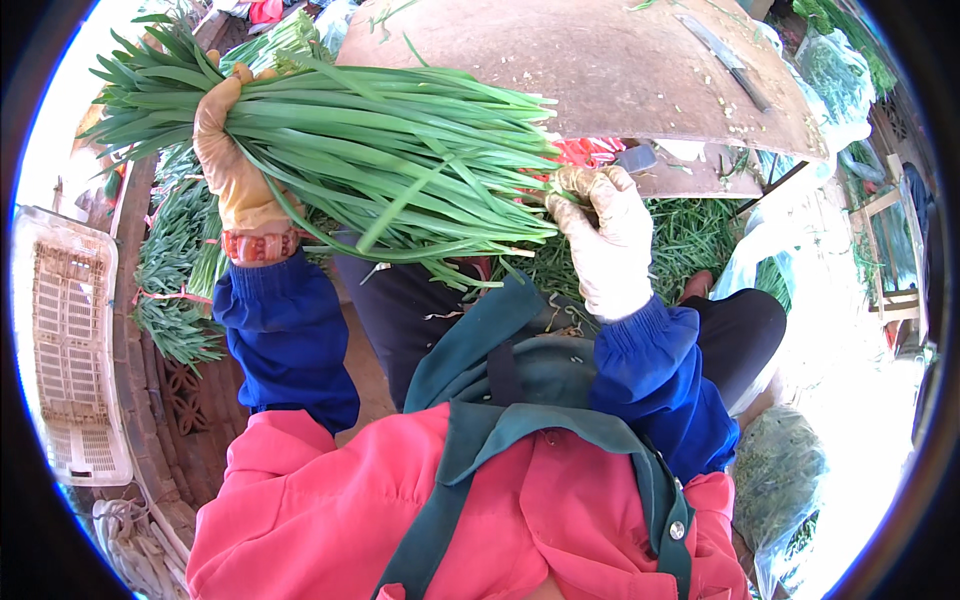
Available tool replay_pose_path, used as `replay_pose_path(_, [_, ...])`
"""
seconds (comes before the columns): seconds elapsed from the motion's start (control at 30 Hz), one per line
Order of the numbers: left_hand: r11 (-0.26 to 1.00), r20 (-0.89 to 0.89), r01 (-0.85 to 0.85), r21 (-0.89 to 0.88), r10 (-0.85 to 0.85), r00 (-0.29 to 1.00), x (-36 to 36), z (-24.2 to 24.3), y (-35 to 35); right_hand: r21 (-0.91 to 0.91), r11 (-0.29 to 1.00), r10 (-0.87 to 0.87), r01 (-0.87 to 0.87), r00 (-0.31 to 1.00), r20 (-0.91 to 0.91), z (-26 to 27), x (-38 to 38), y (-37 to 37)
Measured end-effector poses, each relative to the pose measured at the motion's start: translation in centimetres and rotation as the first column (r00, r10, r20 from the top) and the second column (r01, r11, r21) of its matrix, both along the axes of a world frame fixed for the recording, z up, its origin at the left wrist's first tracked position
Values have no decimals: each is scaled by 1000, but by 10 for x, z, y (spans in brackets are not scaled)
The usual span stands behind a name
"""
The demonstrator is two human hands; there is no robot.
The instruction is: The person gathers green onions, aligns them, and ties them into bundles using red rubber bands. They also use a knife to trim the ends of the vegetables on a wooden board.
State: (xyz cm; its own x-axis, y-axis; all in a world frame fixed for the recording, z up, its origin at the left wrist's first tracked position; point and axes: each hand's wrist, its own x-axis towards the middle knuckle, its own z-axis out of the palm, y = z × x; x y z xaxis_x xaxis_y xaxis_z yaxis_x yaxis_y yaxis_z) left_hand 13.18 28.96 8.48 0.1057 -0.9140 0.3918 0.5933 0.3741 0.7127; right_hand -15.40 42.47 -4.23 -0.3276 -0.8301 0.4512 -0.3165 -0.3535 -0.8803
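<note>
My left hand (225, 146), in a yellowish rubber glove, is wrapped around a thick bunch of garlic chives (375, 150). Held level above my lap, the bunch has its leafy tips pointing left and its pale stem ends to the right. At those stem ends is my right hand (604, 225), in a soiled whitish glove. Its thumb and forefinger pinch a green blade (574, 196) at the edge of the bunch. The left hand's fingers are partly hidden behind the leaves.
A knife (727, 64) lies on the wooden board (622, 67) ahead. Loose green trimmings (690, 232) fill the space under it. Tied chive bundles (176, 262) and a plastic crate (75, 337) stand at left. Plastic bags of greens (780, 480) sit at right.
</note>
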Motion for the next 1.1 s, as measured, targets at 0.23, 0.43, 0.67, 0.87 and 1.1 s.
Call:
replay_pose_path(0.23, [1000, -25, -24, 19, 24, 999, -5, -1, 6, -111, 994, -3, 25, 982, 190, -13, -1, -9])
replay_pose_path(0.43, [993, -39, -27, 119, 32, 999, 11, -4, -3, 175, 983, -66, -49, 798, 599, -38, -28, -2])
replay_pose_path(0.67, [998, -14, -56, 41, 56, 998, 3, -1, 3, 193, 965, -61, 180, 864, -501, -65, -61, 10])
replay_pose_path(0.87, [999, -20, -24, 33, 25, 1000, -9, 1, 13, 165, 901, 242, -402, 779, 578, 14, -27, -2])
replay_pose_path(1.1, [1000, -71, -4, 25, 6, 997, -3, 7, 19, 235, 963, -43, -135, 779, 626, -37, -40, -9])
